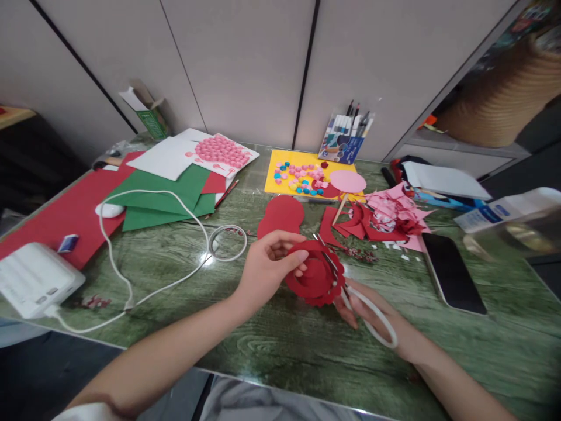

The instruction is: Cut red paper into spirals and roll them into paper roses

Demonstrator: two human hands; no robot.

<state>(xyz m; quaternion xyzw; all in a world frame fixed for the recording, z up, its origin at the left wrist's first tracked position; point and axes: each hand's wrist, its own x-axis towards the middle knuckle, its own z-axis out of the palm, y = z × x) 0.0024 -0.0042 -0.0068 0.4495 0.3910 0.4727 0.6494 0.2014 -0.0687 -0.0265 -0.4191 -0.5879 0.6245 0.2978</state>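
My left hand (pixel 267 266) pinches a red paper spiral (pixel 313 278) between thumb and fingers, holding it just above the green table (pixel 272 333). My right hand (pixel 377 318) grips white-handled scissors (pixel 368 310), whose blades point up into the right side of the spiral. Red paper circles (pixel 280 213) lie just beyond the spiral.
A heap of red and pink paper scraps (pixel 385 216) and a wooden stick (pixel 339 209) lie to the right, with a black phone (pixel 453 272) beside them. Green, red and white sheets (pixel 166 196), a white cable (pixel 144 245), a white power bank (pixel 35 278) and a yellow sheet (pixel 309 172) lie around.
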